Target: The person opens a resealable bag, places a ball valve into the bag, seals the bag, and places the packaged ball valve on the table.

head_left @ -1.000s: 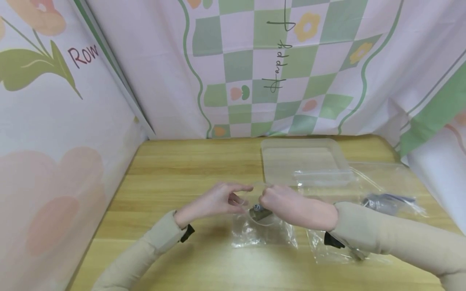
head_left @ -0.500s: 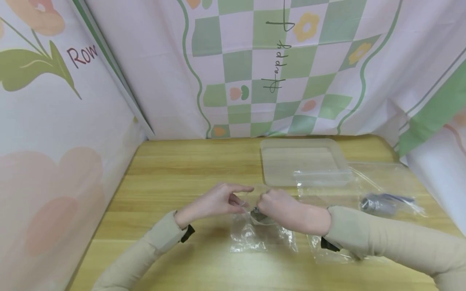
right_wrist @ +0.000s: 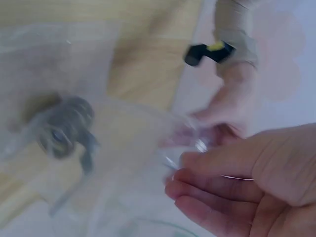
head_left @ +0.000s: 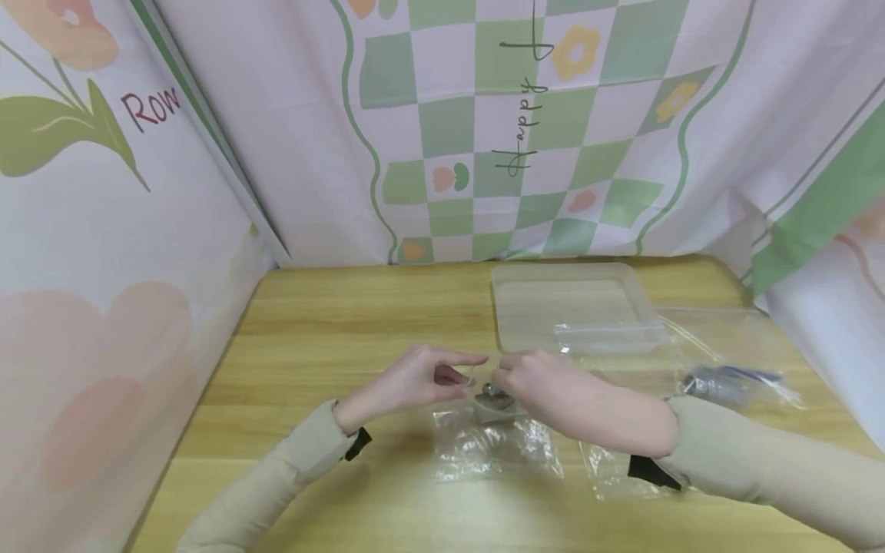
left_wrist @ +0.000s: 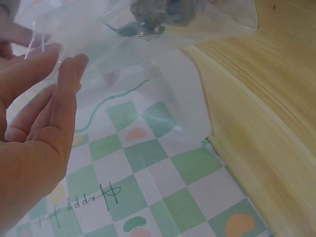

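Observation:
A clear plastic bag is between the two hands near the middle of the table. Inside it sits a dark, rounded metal piece with a thin lever; in the left wrist view this metal piece shows through the film. My left hand pinches the bag's mouth between thumb and fingers on the left side. Opposite, the right hand pinches the mouth's other edge with thumb and fingertips, beside the metal piece.
Behind the hands lies a shallow translucent tray. Overlapping it to the right, another clear zip bag lies on the wooden table. A grey cylindrical thing with a blue strip lies in clear plastic farther right. Printed curtains enclose the table.
The right hand, earlier a fist over the metal piece at the bag's mouth, has let it go and now pinches the bag's edge. The left hand has barely moved.

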### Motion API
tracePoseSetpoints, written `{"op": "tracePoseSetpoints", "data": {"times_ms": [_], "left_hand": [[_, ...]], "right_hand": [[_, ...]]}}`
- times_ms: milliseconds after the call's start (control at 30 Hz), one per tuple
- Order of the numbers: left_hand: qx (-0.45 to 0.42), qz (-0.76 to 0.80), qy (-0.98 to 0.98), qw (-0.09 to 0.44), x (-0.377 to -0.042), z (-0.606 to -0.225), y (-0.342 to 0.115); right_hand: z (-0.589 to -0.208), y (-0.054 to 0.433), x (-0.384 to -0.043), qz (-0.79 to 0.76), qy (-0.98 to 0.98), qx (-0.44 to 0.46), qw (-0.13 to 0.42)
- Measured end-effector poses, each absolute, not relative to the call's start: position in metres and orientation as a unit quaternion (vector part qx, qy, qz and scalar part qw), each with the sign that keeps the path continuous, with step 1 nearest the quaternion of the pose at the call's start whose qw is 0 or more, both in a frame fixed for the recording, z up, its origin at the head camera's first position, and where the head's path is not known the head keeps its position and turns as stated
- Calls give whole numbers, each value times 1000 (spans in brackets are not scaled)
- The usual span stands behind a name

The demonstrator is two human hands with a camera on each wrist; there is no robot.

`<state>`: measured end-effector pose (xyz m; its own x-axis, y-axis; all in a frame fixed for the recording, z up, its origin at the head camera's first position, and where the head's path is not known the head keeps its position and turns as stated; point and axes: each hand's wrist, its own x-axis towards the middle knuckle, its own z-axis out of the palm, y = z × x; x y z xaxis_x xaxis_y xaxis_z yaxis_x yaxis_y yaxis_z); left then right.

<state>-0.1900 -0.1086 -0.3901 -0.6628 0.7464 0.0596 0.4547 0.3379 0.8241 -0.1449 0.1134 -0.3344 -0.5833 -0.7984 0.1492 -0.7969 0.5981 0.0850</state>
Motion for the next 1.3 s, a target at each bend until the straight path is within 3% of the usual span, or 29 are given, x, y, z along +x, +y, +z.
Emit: {"op": "tracePoseSetpoints", "data": {"times_ms": [133,600,900,1300], "left_hand": [[373,441,797,176,-191,-390,-108],[373,438,798,180,-191,-389,-109],[378,441,794,176,-189,-389,-110],[350,467,806,97,-192,-390,-120]], "right_hand": [[-326,129,-147,89,-881,448,123],[-352,177,-164,114,-910,395,64],[-368,189,-171,164,-894,407,88],[-371,200,-177,218,-869,422,136]]}}
